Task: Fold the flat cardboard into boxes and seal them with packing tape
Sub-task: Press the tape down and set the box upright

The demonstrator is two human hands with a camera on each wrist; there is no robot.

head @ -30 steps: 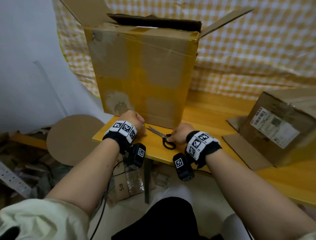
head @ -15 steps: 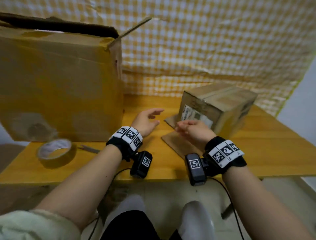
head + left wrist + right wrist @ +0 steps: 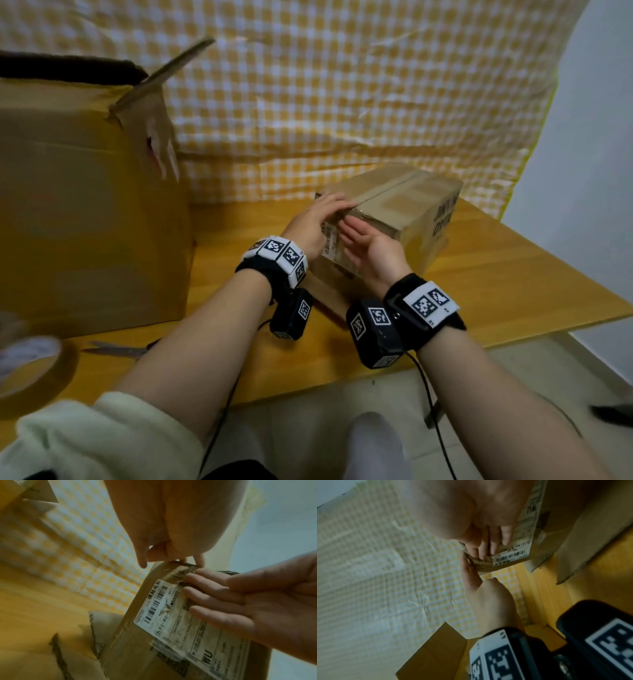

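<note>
A small brown cardboard box (image 3: 407,205) with a taped top seam stands on the wooden table (image 3: 507,274). Its near face carries a white shipping label (image 3: 178,623). My left hand (image 3: 322,219) rests with straight fingers on the box's top near edge. My right hand (image 3: 366,250) lies flat against the labelled face, its fingertips (image 3: 190,588) at the wrinkled tape below the top edge. Neither hand holds anything. One cardboard flap (image 3: 329,301) lies flat on the table under my wrists. A roll of brown packing tape (image 3: 34,366) sits at the table's near left.
A large, worn, open-topped cardboard box (image 3: 85,212) stands at the left of the table. Scissors (image 3: 116,349) lie in front of it beside the tape roll. A yellow checked cloth (image 3: 342,102) hangs behind. The table's right edge drops to a tiled floor.
The view swung right from the large box and scissors to the small box. Both hands left the table; the left now rests on its top edge, the right lies flat on its label.
</note>
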